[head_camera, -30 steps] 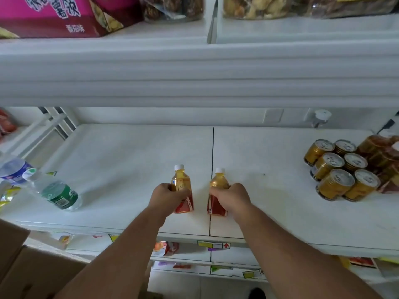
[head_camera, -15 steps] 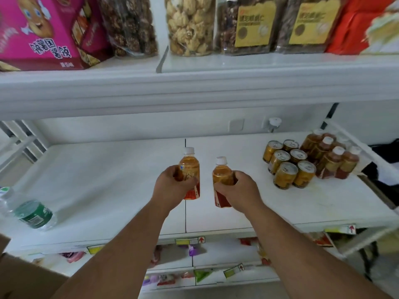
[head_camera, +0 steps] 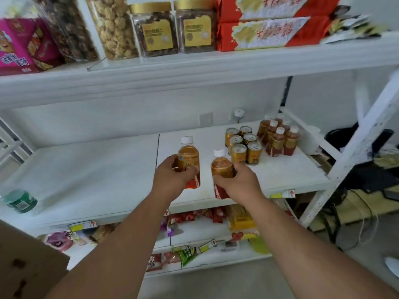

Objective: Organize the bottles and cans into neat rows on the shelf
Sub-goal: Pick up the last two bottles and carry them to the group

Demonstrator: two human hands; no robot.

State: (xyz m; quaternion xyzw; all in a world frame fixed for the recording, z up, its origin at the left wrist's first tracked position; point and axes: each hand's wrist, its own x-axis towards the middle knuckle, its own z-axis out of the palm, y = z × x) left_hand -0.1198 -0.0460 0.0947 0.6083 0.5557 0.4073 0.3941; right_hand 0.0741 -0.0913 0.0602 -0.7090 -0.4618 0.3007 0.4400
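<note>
White metal shelving fills the view, seen from a camera worn on a person's head and looking down along two bare forearms. The middle shelf (head_camera: 86, 169) is a flat white board with a dark seam running front to back near its centre.

The left hand (head_camera: 170, 182) grips an amber tea bottle (head_camera: 189, 160) with a white cap and a red lower label; the fingers and thumb curl round its middle. It is upright, over the shelf just right of the seam. The right hand (head_camera: 239, 182) grips a second tea bottle (head_camera: 221, 169) of the same kind, fingers wrapped round its body from the right. This one leans a little and sits lower and nearer the shelf's front edge. The two bottles are close together but not touching.

Behind the right hand, gold cans (head_camera: 244, 143) with silver tops stand packed in two short rows. Just right of them is a tight cluster of brown tea bottles (head_camera: 278, 139) with white caps, near the shelf's right end.

At the far left of the same shelf, a clear bottle with a green label (head_camera: 20, 201) lies on its side.

On the upper shelf stand jars of nuts (head_camera: 155, 31), red packets (head_camera: 269, 24) and a pink box (head_camera: 21, 44). Lower shelves hold mixed snack packets (head_camera: 194, 216). A brown cardboard box (head_camera: 26, 264) shows at the bottom left corner.
</note>
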